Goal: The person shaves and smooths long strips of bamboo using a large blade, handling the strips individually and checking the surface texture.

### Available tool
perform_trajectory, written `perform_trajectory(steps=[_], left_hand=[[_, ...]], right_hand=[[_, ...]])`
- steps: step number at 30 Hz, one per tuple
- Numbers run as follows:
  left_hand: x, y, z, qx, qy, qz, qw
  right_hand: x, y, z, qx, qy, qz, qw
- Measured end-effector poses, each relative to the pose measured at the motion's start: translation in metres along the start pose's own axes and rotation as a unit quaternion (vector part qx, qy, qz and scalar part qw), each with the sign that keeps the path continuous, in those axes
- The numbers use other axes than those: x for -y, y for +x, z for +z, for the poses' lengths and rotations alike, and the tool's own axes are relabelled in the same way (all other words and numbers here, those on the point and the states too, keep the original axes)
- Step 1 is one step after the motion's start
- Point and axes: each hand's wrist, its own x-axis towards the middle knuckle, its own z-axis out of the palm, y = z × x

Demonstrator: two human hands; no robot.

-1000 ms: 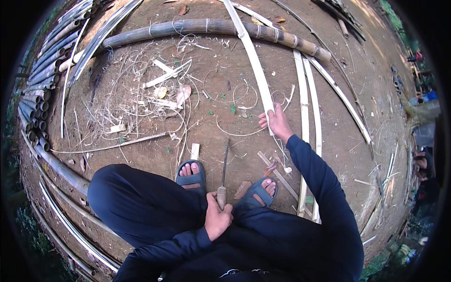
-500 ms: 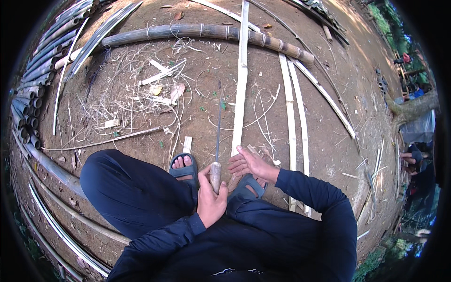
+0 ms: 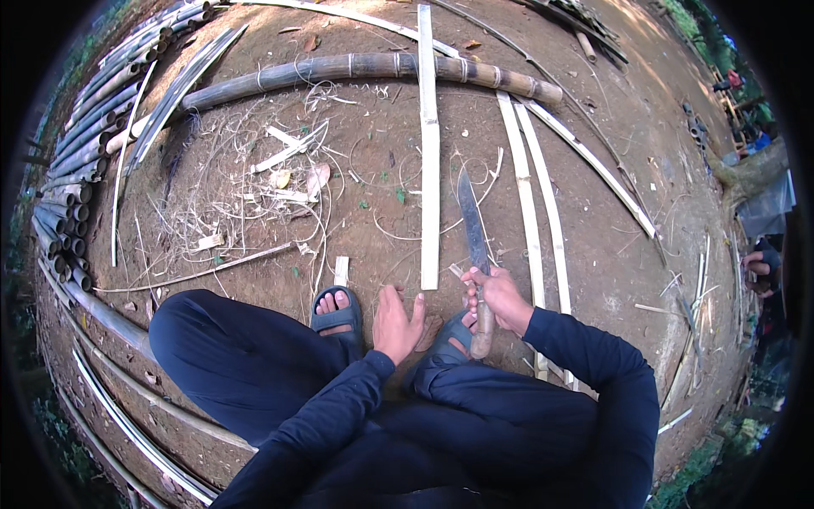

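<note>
The right hand (image 3: 500, 299) is closed around the wooden handle of a long grey-bladed knife (image 3: 473, 229), blade pointing away. The left hand (image 3: 397, 322) lies open, empty, just below the near end of a long pale split bamboo strip (image 3: 429, 161) on the bare dirt ground (image 3: 610, 280).

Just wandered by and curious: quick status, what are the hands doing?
Right hand grips long knife, blade pointing away. Left hand open, just short of bamboo strip end. Nothing lying between hands and strip.
</note>
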Motion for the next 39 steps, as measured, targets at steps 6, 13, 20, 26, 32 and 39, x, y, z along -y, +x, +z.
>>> perform_trajectory(steps=[6,13,20,26,32,39], left_hand=[[0.017,0.088,0.083,-0.062,0.159,0.011,0.985],[0.026,0.118,0.124,-0.055,0.145,-0.007,0.988],[0.029,0.106,0.068,0.089,-0.36,-0.128,0.92],[-0.052,0.055,-0.086,0.278,-0.485,-0.208,0.803],[-0.078,-0.03,-0.237,0.315,-0.506,-0.269,0.756],[-0.128,-0.129,-0.327,0.237,-0.421,-0.395,0.781]], right_hand=[[-0.027,0.028,-0.022,-0.078,-0.095,-0.066,0.99],[-0.053,0.04,-0.03,-0.07,-0.292,-0.264,0.916],[-0.024,0.021,-0.026,-0.033,-0.339,-0.267,0.902],[0.017,0.007,-0.005,-0.035,-0.342,-0.491,0.801],[0.071,-0.005,0.026,-0.047,-0.262,-0.466,0.844],[0.077,-0.017,0.065,0.026,-0.307,-0.585,0.75]])
